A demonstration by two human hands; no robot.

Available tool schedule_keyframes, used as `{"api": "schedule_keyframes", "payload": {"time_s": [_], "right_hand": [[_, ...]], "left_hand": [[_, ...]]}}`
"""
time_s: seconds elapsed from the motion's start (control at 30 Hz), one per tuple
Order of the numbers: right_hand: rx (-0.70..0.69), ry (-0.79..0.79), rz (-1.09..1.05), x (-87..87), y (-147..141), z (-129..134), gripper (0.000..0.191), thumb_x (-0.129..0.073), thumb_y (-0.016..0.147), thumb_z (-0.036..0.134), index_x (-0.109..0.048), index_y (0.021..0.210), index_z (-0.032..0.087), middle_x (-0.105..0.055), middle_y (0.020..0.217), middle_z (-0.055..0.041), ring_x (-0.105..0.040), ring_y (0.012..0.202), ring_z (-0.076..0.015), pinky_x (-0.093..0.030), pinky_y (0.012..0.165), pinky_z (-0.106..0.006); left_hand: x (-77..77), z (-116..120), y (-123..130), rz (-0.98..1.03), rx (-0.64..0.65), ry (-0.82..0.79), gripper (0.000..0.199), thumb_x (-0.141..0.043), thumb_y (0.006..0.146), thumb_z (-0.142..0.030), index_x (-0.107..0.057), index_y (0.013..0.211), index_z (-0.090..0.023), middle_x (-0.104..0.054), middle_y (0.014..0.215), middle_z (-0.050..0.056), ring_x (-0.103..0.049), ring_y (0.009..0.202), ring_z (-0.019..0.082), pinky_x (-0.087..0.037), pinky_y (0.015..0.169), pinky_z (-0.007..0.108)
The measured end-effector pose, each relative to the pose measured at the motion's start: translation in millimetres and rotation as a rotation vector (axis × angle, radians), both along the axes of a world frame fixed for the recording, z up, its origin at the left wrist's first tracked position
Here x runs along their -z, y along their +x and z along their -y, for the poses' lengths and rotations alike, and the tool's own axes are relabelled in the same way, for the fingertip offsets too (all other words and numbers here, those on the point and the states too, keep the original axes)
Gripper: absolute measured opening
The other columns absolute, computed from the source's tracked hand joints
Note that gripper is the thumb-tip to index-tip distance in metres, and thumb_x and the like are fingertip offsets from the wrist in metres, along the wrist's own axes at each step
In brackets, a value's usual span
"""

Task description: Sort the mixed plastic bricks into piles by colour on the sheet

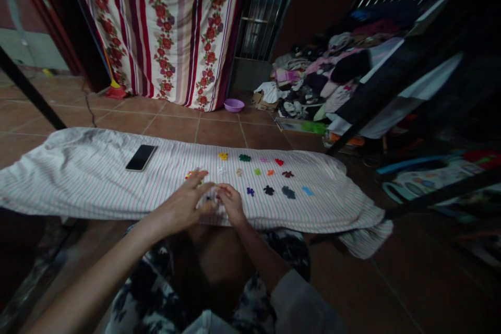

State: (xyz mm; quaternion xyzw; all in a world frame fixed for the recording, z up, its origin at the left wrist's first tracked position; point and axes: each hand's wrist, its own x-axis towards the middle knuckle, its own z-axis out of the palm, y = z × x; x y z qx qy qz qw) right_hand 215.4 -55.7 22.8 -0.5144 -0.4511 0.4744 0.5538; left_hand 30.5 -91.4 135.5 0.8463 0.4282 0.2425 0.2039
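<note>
My left hand reaches over the striped cloth with its fingers spread apart. Beside it, the fingers of my right hand are pinched together; whatever small thing they hold is too tiny to make out. A mixed-colour pile of small pieces is partly hidden behind my left hand. Small pieces sorted by colour lie to the right in rows, among them a yellow pile, a dark green pile, a white pile, a purple pile, a black pile and a light blue pile.
A phone lies on the left part of the striped cloth. Beyond are a floral curtain, a purple basin and a broom on the tiled floor. Heaped clothes fill the back right.
</note>
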Motion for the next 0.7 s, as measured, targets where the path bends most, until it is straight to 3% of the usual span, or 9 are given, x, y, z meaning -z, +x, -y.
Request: {"api": "schedule_keyframes", "payload": {"time_s": [0.07,0.13,0.3,0.4,0.5,0.7], "right_hand": [[0.032,-0.028,-0.057,-6.4,3,0,0.036,-0.069,0.065,0.051,-0.066,0.084,0.020,-0.065,0.068,0.0000,-0.059,0.061,-0.0148,-0.047,0.056,-0.026],[0.055,-0.054,-0.083,-11.7,7,1,0.035,-0.072,0.062,0.050,-0.067,0.081,0.020,-0.063,0.063,0.0009,-0.058,0.059,-0.0145,-0.046,0.055,-0.026],[0.079,-0.054,-0.073,-19.5,19,1,0.036,-0.075,0.060,0.050,-0.069,0.079,0.020,-0.061,0.060,0.0013,-0.057,0.057,-0.0143,-0.044,0.054,-0.026],[0.090,-0.053,-0.088,-21.2,25,1,0.037,-0.077,0.058,0.049,-0.069,0.078,0.019,-0.062,0.060,0.0010,-0.057,0.056,-0.0139,-0.045,0.054,-0.027],[0.100,-0.059,-0.091,-20.0,27,-3,0.038,-0.078,0.058,0.049,-0.069,0.077,0.019,-0.062,0.061,0.0003,-0.057,0.057,-0.0142,-0.045,0.053,-0.027],[0.115,-0.031,-0.095,-16.2,30,-26,0.039,-0.078,0.058,0.050,-0.068,0.078,0.018,-0.061,0.060,0.0010,-0.056,0.056,-0.0133,-0.045,0.053,-0.027]], "left_hand": [[25.0,-38,-9,-0.236,-0.313,0.100,0.057,-0.046,0.089,-0.048,-0.054,0.130,-0.010,-0.035,0.151,0.021,-0.019,0.146,0.037,-0.027,0.114,0.058],[53.1,-66,-19,-0.377,-0.487,0.112,0.056,-0.043,0.091,-0.041,-0.051,0.132,-0.004,-0.036,0.149,0.026,-0.020,0.145,0.040,-0.029,0.111,0.060],[104.2,-87,-42,-0.511,-0.644,0.064,0.056,-0.037,0.093,-0.038,-0.040,0.144,-0.014,-0.024,0.157,0.019,-0.013,0.147,0.036,-0.022,0.115,0.056],[121.8,-86,-51,-0.557,-0.726,-0.040,0.056,-0.032,0.094,-0.039,-0.040,0.144,-0.014,-0.029,0.155,0.019,-0.016,0.147,0.035,-0.020,0.116,0.055],[134.1,-84,-56,-0.575,-0.743,-0.007,0.058,-0.029,0.095,-0.042,-0.040,0.145,-0.015,-0.034,0.152,0.019,-0.024,0.145,0.034,-0.021,0.115,0.054],[140.7,-83,-54,-0.593,-0.759,0.085,0.057,-0.029,0.094,-0.040,-0.043,0.143,-0.014,-0.038,0.150,0.019,-0.030,0.142,0.035,-0.025,0.114,0.053]]}}
